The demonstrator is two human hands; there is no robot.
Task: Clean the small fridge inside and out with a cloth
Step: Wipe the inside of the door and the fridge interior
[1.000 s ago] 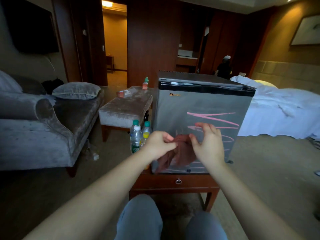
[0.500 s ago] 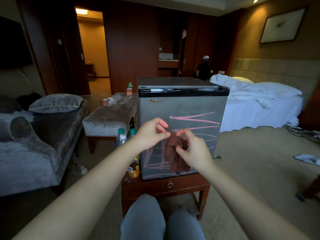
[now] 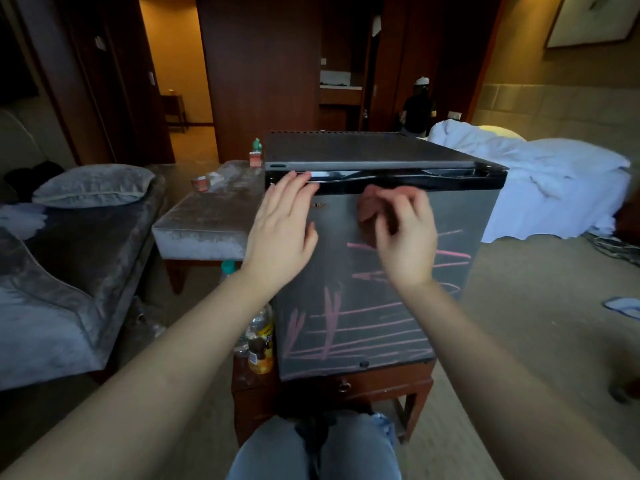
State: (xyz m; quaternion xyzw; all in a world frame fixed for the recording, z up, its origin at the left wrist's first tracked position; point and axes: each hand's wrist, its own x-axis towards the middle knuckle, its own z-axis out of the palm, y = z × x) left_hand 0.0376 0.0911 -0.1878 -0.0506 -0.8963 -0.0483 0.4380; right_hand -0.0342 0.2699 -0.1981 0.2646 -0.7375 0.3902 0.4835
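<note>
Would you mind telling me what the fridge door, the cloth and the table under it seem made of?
Fridge door: likely brushed metal, grey, dull sheen under pink scribbles. Cloth: soft brown fabric, bunched, blurred. Table: reddish varnished wood, glossy, with ring pull.

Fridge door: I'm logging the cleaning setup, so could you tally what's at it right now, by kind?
Fridge: 1
Cloth: 1
Hands: 2, left hand and right hand
Total: 4
</note>
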